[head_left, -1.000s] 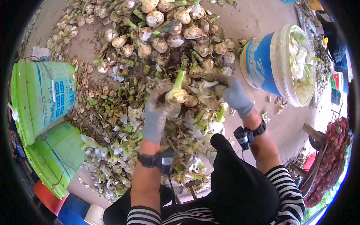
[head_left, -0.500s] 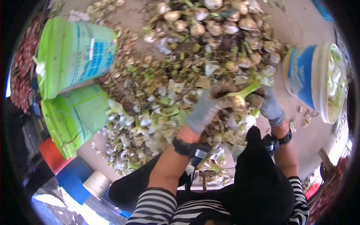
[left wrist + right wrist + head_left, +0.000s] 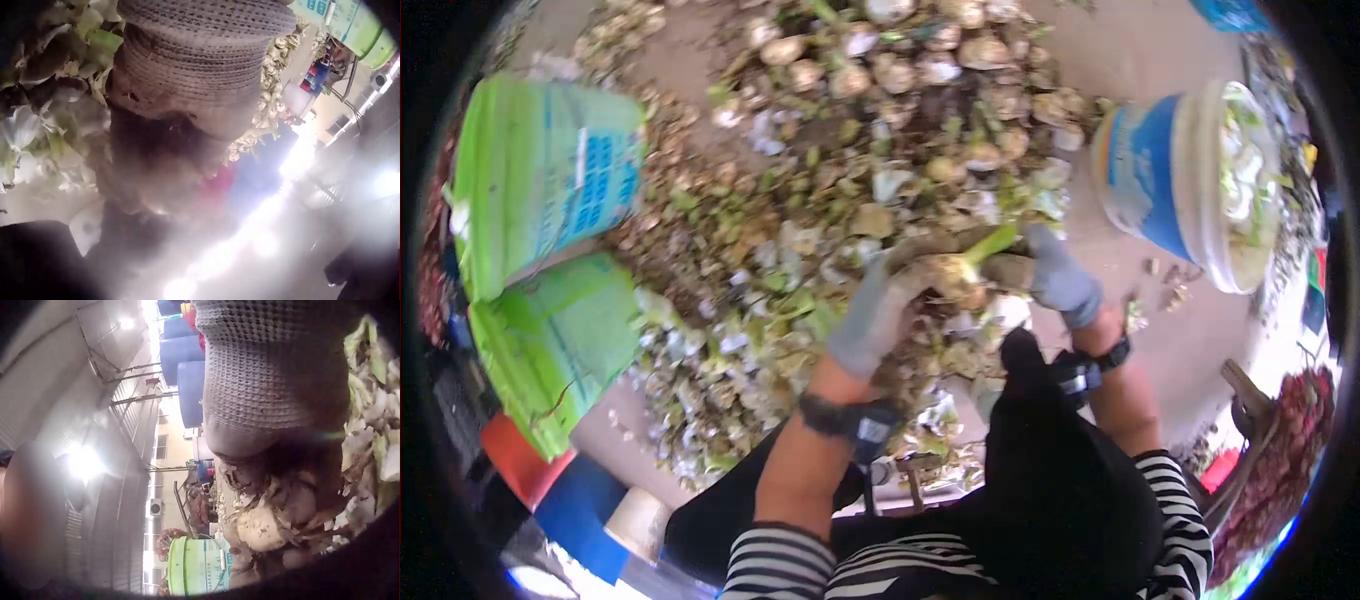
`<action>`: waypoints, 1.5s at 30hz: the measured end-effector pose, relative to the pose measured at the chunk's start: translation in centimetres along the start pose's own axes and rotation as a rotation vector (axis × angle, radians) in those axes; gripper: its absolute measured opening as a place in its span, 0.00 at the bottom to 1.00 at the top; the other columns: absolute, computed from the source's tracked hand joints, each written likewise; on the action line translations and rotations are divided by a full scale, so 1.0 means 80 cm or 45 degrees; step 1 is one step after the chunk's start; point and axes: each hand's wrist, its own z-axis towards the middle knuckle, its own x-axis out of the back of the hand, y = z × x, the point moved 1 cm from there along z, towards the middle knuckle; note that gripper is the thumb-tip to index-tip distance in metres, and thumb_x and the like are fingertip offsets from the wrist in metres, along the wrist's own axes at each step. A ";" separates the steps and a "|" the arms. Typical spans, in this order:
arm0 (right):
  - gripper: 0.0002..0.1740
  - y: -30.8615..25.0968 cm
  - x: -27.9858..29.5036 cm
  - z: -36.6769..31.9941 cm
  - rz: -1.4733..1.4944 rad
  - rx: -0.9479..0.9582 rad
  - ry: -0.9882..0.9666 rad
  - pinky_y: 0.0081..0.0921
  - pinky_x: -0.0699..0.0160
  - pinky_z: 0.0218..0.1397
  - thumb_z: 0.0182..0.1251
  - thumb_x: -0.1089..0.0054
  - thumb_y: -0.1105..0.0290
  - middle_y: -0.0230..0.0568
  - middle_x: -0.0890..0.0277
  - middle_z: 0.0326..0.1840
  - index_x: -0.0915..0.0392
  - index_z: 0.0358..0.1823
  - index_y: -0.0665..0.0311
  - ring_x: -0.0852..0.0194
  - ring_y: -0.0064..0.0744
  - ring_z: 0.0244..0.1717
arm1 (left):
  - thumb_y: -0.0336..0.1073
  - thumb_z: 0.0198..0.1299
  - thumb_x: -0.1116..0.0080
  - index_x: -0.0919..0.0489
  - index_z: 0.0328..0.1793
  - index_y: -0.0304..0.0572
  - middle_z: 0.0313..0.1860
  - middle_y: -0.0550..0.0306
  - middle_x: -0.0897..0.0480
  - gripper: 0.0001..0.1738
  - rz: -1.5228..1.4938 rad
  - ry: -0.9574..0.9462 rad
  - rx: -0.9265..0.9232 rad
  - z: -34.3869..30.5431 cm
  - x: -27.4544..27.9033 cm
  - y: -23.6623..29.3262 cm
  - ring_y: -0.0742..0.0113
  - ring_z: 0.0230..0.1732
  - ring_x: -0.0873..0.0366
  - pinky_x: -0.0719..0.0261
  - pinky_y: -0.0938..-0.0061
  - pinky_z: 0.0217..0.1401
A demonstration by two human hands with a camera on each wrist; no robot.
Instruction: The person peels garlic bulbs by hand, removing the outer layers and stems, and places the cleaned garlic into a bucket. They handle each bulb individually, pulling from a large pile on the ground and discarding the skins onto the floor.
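In the head view my left hand (image 3: 878, 310), in a grey-white knit glove, holds a garlic bulb (image 3: 956, 277) with a short green stem pointing up to the right. My right hand (image 3: 1055, 278), gloved too, has its dirt-darkened fingers bent in against the bulb's right side, pinching at its outer skin. The right wrist view shows the pale bulb (image 3: 259, 528) below the right glove (image 3: 275, 375), among brown, soiled fingertips. From the left wrist, the glove's knit back (image 3: 194, 69) fills the top, and the fingers beneath are dark and blurred.
Peeled skins and stem cuttings (image 3: 770, 290) cover the ground below the hands, with unpeeled garlic bulbs (image 3: 890, 70) heaped beyond. Two green buckets (image 3: 550, 170) lie at left. A white-and-blue bucket (image 3: 1145, 180) at right contains cleaned garlic. Red netting (image 3: 1290, 450) sits at lower right.
Both hands have come closer together and nearer the body, with the bulb. Its stem has tipped from upright to the right. The pale skins beside the right hand have left its fingers. The head view has shifted.
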 end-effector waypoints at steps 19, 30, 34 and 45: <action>0.15 0.025 0.012 -0.003 -0.088 0.157 -0.096 0.22 0.26 0.33 0.55 0.43 0.68 0.37 0.21 0.26 0.19 0.42 0.68 0.27 0.22 0.26 | 0.32 0.61 0.43 0.29 0.61 0.36 0.56 0.51 0.25 0.22 1.212 0.231 -0.666 0.011 -0.007 0.011 0.64 0.57 0.27 0.26 0.73 0.56; 0.21 0.034 0.009 0.007 -0.611 0.256 -0.150 0.31 0.24 0.37 0.52 0.35 0.58 0.51 0.21 0.33 0.22 0.41 0.67 0.22 0.44 0.32 | 0.38 0.62 0.45 0.30 0.57 0.35 0.46 0.53 0.22 0.20 0.120 0.404 -0.245 0.020 0.027 0.004 0.68 0.44 0.22 0.21 0.73 0.45; 0.18 0.003 -0.003 0.012 -0.877 0.408 0.144 0.36 0.28 0.29 0.53 0.34 0.57 0.55 0.28 0.25 0.22 0.33 0.66 0.30 0.56 0.25 | 0.33 0.57 0.39 0.31 0.59 0.34 0.48 0.53 0.22 0.24 0.244 0.394 -0.350 0.015 -0.007 -0.003 0.66 0.46 0.22 0.20 0.73 0.44; 0.18 0.007 -0.008 0.013 -0.568 0.205 0.170 0.40 0.30 0.26 0.53 0.37 0.56 0.54 0.30 0.18 0.22 0.25 0.66 0.29 0.54 0.21 | 0.39 0.58 0.38 0.26 0.47 0.38 0.41 0.57 0.22 0.16 0.192 0.205 -0.282 0.010 0.007 0.003 0.66 0.45 0.23 0.25 0.72 0.50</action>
